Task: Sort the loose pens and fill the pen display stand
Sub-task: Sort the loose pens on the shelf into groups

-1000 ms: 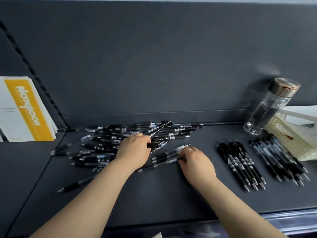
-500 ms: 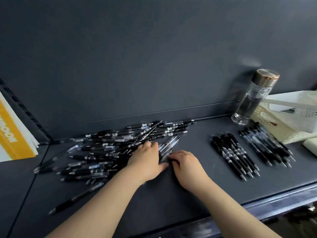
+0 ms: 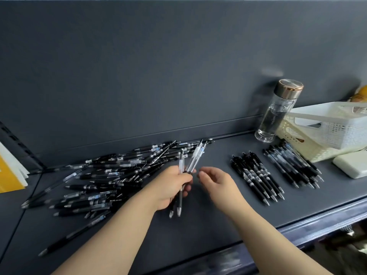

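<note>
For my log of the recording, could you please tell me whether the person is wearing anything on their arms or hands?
Nothing shows: the left hand and right hand are bare, with no gloves, watch or bracelet visible, and the left forearm and right forearm are uncovered, no sleeve in frame.

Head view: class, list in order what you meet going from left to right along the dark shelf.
In order: yellow booklet → loose pen pile → left hand gripping clear pens → right hand, holding nothing → first sorted pen row → second sorted pen row → white block.
</note>
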`<state>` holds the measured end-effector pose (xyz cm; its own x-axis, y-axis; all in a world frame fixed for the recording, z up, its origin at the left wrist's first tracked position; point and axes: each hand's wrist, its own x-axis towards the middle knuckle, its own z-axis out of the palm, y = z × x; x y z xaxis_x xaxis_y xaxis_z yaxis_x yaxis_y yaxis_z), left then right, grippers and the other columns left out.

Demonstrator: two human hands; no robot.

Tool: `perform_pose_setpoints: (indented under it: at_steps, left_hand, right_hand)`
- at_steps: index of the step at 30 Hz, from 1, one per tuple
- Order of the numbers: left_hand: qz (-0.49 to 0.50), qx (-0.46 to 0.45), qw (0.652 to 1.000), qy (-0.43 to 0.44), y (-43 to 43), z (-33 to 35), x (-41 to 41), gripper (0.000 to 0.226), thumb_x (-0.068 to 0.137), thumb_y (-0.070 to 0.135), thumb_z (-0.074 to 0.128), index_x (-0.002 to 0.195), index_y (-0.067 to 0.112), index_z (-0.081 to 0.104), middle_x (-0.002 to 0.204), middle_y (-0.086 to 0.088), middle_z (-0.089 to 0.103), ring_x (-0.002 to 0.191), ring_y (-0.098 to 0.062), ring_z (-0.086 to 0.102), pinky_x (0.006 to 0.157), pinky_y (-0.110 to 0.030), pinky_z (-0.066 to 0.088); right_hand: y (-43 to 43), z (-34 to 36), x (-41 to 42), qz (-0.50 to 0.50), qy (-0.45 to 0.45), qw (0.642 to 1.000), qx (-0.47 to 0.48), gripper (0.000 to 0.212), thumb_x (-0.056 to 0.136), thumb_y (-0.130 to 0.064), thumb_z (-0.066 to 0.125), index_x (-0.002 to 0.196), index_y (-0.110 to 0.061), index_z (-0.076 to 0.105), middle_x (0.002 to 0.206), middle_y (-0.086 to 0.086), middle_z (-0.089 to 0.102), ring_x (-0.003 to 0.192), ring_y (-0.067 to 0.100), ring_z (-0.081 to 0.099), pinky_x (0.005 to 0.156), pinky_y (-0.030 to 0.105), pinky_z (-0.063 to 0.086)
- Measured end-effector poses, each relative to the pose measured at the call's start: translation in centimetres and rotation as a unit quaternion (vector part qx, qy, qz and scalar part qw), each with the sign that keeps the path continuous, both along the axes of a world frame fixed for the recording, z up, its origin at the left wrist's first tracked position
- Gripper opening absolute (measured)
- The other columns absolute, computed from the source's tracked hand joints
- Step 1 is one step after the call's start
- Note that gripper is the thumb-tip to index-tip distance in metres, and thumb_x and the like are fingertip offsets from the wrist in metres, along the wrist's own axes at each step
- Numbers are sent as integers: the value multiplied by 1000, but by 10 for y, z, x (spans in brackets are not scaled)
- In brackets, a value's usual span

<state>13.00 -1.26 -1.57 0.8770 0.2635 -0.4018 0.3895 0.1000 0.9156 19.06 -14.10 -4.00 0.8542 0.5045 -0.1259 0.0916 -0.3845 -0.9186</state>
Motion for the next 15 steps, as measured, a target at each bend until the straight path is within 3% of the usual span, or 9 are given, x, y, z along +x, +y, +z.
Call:
perform_pose_setpoints:
  at_steps: [1,3,6,8,11,13,15]
  left_hand:
    - [-12,-49,999,-10,-6,2,-1,18,91,-2,45,95,9,58,69,-1,53,56,-10,49,49,-21,41]
    - [-61,-85,994,-20,-19,4,0,16,92,-3,45,93,8,56,67,-2,52,54,-9,48,47,-19,40]
    - [-114,-90,989,-14,-39,3,6,14,96,0,44,90,9,53,71,-3,52,55,-9,50,48,-19,40]
    - [-110,-111,988,-11,-52,3,11,13,97,3,44,91,9,53,74,-4,54,56,-11,52,48,-20,40]
    - [-54,-144,988,-1,-65,4,21,10,96,3,45,96,7,55,70,-5,61,54,-13,54,45,-21,40]
    - [-8,-141,990,9,-72,4,30,12,96,3,46,97,7,57,66,-4,61,51,-13,54,42,-20,40]
    - [34,-137,990,11,-80,4,39,12,96,3,47,97,8,58,65,-5,59,49,-12,54,41,-20,40]
  right_hand:
    - [-2,3,2,-1,51,997,56,36,82,-42,60,104,-15,65,92,-2,68,88,17,62,87,35,50]
    - [-9,9,7,10,141,978,155,35,85,-39,59,94,-5,63,83,9,66,69,26,59,75,46,51]
    - [-21,19,15,2,208,956,208,29,95,-25,50,90,3,59,69,20,58,44,24,46,44,33,42]
    - [-30,23,21,-20,217,950,226,28,97,-23,46,90,0,60,71,19,58,40,23,44,37,27,36]
    - [-45,30,34,-92,213,924,303,21,98,-17,43,83,-11,57,83,13,66,64,25,58,48,31,41]
    - [-56,36,47,-146,205,901,353,19,98,-14,42,83,-12,53,84,9,70,83,24,63,66,38,51]
    - [-70,39,61,-166,171,909,341,19,97,-14,41,81,-13,51,72,5,70,80,24,64,81,42,49]
